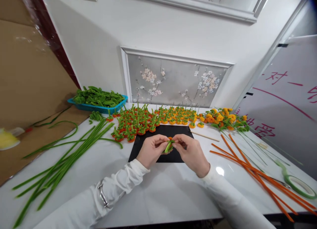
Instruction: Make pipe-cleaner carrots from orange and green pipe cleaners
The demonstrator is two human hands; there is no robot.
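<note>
Above a black mat (138, 151), both my hands pinch one small orange and green pipe-cleaner piece (169, 146), with a green stem pointing toward me. My left hand (152, 150) grips its left side between thumb and fingertips. From the right, my right hand (192, 153) holds the green part the same way. The fingers hide some of the piece. Right behind the mat stand many similar orange pieces with green tops and stems (133, 123). Yellow-orange ones with thin wire stems (180, 116) stand to their right.
A blue tray (109, 110) of green fuzzy pieces sits back left. Long green pipe cleaners (66, 163) lie left, orange ones (257, 173) right. Green tape (299, 186), a thin wooden stick (205, 136) and a bunch of yellow-orange flowers (223, 118) are on the right.
</note>
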